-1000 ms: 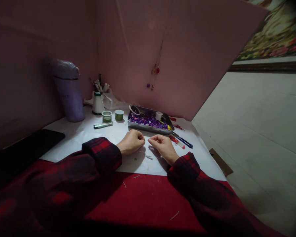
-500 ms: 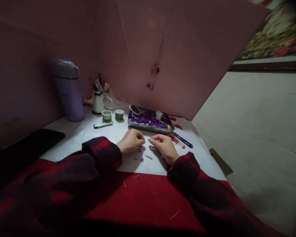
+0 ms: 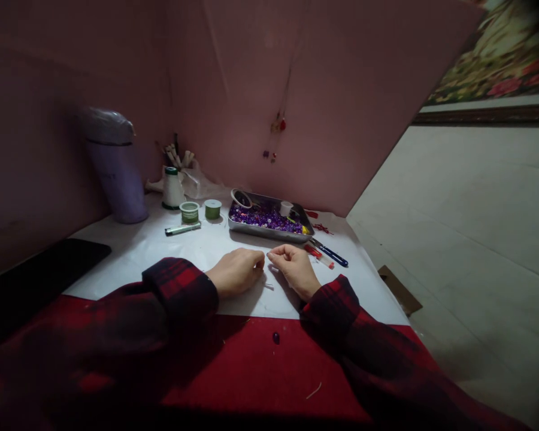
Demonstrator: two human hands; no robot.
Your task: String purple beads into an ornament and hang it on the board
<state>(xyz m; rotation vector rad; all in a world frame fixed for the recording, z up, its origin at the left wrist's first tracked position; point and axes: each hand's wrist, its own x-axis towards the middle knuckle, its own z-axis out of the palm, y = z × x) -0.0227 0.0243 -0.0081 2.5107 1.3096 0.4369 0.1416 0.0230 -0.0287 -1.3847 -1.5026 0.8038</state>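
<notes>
My left hand is closed in a pinch low over the white sheet, knuckles up. What its fingertips hold is too small to make out. Just to its right, my right hand pinches with thumb and forefinger, the tips almost meeting the left ones. Any thread between them is too fine to see. A short whitish piece lies on the sheet between the hands. Nearer to me, a dark purple bead shows against the red cloth; whether it hangs or lies there I cannot tell.
Beyond the hands stands a metal tray of purple beads with a small white cup. Blue-handled snips lie right of it. Green thread spools, a thread cone and a purple tumbler stand left.
My left hand has turned and dropped slightly nearer to me. The purple beads seen on the white sheet below it no longer show there; one purple bead now appears over the red cloth.
</notes>
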